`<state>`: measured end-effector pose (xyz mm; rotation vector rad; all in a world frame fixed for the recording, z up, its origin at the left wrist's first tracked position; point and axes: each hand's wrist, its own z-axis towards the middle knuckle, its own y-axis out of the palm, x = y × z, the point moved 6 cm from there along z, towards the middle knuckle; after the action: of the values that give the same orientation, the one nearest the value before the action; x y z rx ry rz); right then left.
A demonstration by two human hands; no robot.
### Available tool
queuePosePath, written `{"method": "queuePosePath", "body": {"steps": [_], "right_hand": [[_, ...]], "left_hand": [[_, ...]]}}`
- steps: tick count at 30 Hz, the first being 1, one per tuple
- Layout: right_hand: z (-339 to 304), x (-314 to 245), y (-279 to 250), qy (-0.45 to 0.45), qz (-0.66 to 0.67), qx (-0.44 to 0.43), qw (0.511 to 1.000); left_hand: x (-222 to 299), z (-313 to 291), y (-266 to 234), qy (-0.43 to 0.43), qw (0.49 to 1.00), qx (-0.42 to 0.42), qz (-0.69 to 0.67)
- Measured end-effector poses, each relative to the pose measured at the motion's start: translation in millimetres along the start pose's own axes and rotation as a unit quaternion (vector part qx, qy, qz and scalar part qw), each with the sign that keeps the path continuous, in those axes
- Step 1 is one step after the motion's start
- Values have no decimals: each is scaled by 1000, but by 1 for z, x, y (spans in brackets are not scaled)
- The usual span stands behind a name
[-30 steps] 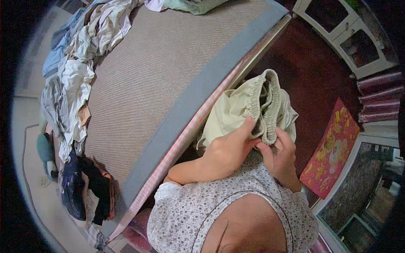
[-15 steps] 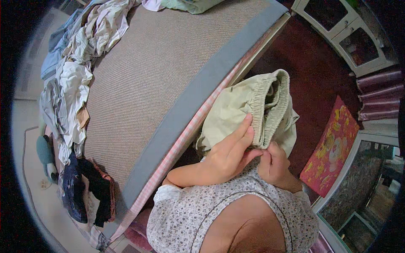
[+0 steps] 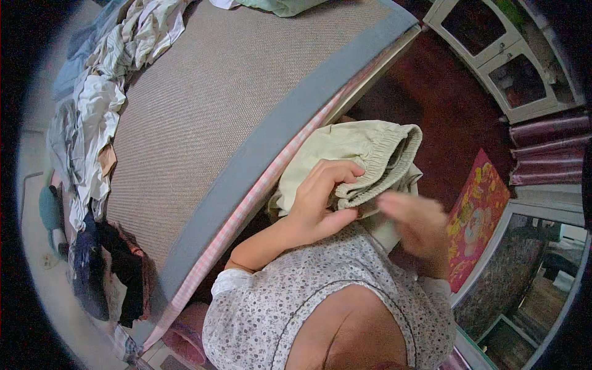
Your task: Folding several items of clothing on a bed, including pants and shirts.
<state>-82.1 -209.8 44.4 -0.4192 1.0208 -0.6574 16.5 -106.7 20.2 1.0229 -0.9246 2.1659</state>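
A pale green garment (image 3: 351, 154) with an elastic waistband is bunched up in front of my chest, just off the bed's edge. My left hand (image 3: 320, 200) grips its folded lower edge, fingers curled over the cloth. My right hand (image 3: 416, 225) is blurred with motion just right of the garment; its fingers are spread, and I cannot tell whether it touches the cloth.
A bed with a woven beige mat (image 3: 228, 105) and grey border fills the left. Crumpled clothes (image 3: 98, 117) lie along its far side, dark ones (image 3: 105, 271) at the lower left. A red patterned mat (image 3: 478, 216) lies on the dark floor; a white cabinet (image 3: 512, 68) stands at the upper right.
The garment has turned from hanging upright to lying sideways. My right hand has come off the waistband and moved right and down. The left hand keeps its grip.
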Motion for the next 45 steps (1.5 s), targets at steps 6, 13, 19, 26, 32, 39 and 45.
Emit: {"method": "queuePosePath", "body": {"steps": [6, 13, 19, 26, 32, 39, 45], "right_hand": [[52, 0, -49, -51, -238, -65, 968], [62, 16, -22, -41, -372, -146, 916], [64, 33, 4, -57, -342, -173, 922], [61, 65, 25, -26, -351, -339, 873], [58, 50, 18, -52, -371, -327, 868], [44, 46, 19, -67, -402, -268, 873], [43, 60, 27, 25, -405, -317, 858]], "left_hand": [[8, 1, 2, 10, 1000, 17, 9], [20, 0, 9, 46, 995, 29, 87], [21, -3, 12, 66, 990, 24, 120], [12, -8, 0, 37, 996, 33, 81], [8, -12, -1, 24, 996, 40, 74], [5, -10, 4, 7, 995, 24, 95], [5, -11, 1, 30, 995, 21, 89]]}}
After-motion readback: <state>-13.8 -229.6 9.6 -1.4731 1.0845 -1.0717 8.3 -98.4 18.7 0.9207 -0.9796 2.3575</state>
